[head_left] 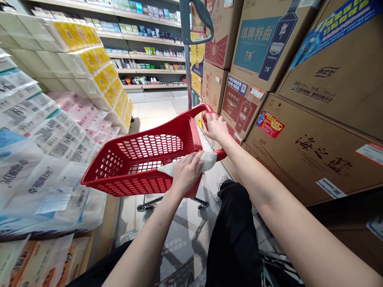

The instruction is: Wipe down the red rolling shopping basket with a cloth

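Note:
A red plastic shopping cart (155,128) with a perforated basket stands in front of me, and nothing shows inside it. My right hand (214,126) is closed around the far end of its rim. My left hand (187,173) lies over a crumpled white cloth-like item (207,162), pressing it against the near rim. The item's exact kind is hard to tell. Below the basket, the cart's low metal frame with small wheels (172,203) stands on the floor.
Wrapped tissue packs (44,131) are stacked high on the left. Large printed liquor cartons (308,135) tower on the right. Goods shelves (149,48) stand ahead beyond a tiled aisle (154,113). A grey pole (187,67) rises near the cart. My black-trousered legs (235,235) show below.

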Demonstrator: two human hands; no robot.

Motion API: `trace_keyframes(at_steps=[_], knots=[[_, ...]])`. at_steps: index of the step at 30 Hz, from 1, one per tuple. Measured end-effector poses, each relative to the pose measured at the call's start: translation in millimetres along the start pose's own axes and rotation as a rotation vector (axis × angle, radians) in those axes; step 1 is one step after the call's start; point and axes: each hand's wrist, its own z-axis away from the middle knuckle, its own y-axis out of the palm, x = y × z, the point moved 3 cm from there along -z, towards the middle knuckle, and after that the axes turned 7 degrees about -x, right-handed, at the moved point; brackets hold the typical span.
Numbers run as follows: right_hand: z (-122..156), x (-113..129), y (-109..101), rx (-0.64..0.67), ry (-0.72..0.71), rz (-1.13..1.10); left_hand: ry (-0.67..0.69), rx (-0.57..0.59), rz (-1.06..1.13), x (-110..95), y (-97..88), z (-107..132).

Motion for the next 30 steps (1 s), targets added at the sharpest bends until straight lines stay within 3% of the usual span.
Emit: trace_keyframes(at_steps=[5, 11, 13, 16, 20, 23, 26, 30], knots=[[1, 2, 0, 0.007, 0.001, -0.003, -0.118, -0.021, 0.04, 20, -4.3, 8], [1, 4, 0, 0.027, 0.016, 0.002, -0.537, 0.028, -0.006, 84, -18.0, 27], [1, 5, -1, 0.036, 0.024, 0.005, -0.574, -0.023, 0.037, 91, -20.8, 27], [1, 6, -1, 0.035, 0.031, 0.005, -0.457, -0.122, 0.06, 74, -17.8, 19], [1, 4, 0, 0.023, 0.025, 0.003, -0.384, -0.133, 0.056, 37, -7.5, 16], [0, 0, -1, 0.006, 0.019, -0.003, -0.241, -0.095, 0.018, 20, -3.0, 18], [0, -3, -1, 0.002, 0.01, -0.002, -0.106, -0.045, -0.056, 18, -0.2, 20], [-1, -3, -1, 0.009, 0.013, 0.003, -0.015, 0.033, -0.081, 34, -2.2, 19]])
